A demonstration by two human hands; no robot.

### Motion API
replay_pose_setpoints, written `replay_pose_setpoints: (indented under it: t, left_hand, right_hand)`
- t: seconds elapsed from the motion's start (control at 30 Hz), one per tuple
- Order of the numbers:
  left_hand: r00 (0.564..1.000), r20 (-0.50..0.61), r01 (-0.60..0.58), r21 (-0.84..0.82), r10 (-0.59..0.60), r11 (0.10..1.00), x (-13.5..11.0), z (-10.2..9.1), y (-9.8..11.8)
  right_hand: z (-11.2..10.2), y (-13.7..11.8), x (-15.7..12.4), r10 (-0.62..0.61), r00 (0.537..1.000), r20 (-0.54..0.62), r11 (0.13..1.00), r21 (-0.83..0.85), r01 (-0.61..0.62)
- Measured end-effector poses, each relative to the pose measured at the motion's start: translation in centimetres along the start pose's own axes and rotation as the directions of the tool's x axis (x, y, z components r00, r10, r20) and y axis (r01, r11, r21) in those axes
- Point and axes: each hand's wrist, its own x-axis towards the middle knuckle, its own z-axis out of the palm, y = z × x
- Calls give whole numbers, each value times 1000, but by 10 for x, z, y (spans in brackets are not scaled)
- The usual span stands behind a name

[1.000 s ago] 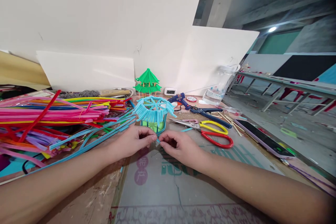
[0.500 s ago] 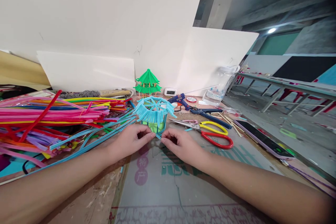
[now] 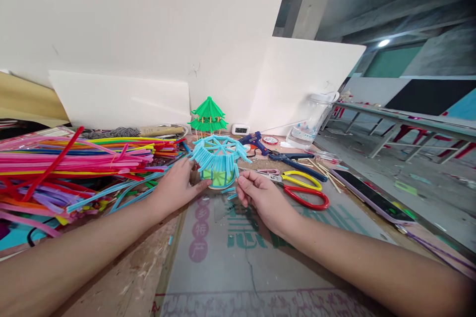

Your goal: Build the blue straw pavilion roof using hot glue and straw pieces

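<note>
A small pavilion model (image 3: 218, 158) with a light blue pipe-cleaner roof and a green body stands on the table in front of me. My left hand (image 3: 177, 188) rests against its left side and base, fingers curled on it. My right hand (image 3: 260, 198) is just right of the model, fingertips pinched beside its lower edge; what they hold is too small to make out. Short blue pieces (image 3: 231, 192) lie on the mat below the model.
A heap of coloured pipe cleaners (image 3: 74, 163) fills the left. Behind stand a green pavilion model (image 3: 208, 116), a small clock (image 3: 240, 130) and white boards. To the right lie scissors (image 3: 305, 189), a blue glue gun (image 3: 256, 141), pliers, a jar (image 3: 312, 119) and a phone (image 3: 372, 195).
Both hands moved away from each other: the left slid to the model's left side, the right rose to its lower right edge. The model shifted slightly.
</note>
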Motion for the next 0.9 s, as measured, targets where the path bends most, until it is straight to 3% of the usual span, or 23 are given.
replay_pose_setpoints:
  t: [0.27, 0.43, 0.9]
  left_hand:
    - [994, 10, -107, -184, 110, 977, 6, 10, -2]
    - [997, 57, -35, -193, 47, 981, 5, 12, -6]
    - [998, 24, -45, -191, 50, 981, 3, 12, -9]
  right_hand:
    - [-1, 2, 9, -2, 998, -70, 996, 84, 8]
    - [0, 1, 11, -19, 997, -76, 994, 105, 27]
    - [-1, 4, 10, -43, 996, -81, 997, 63, 48]
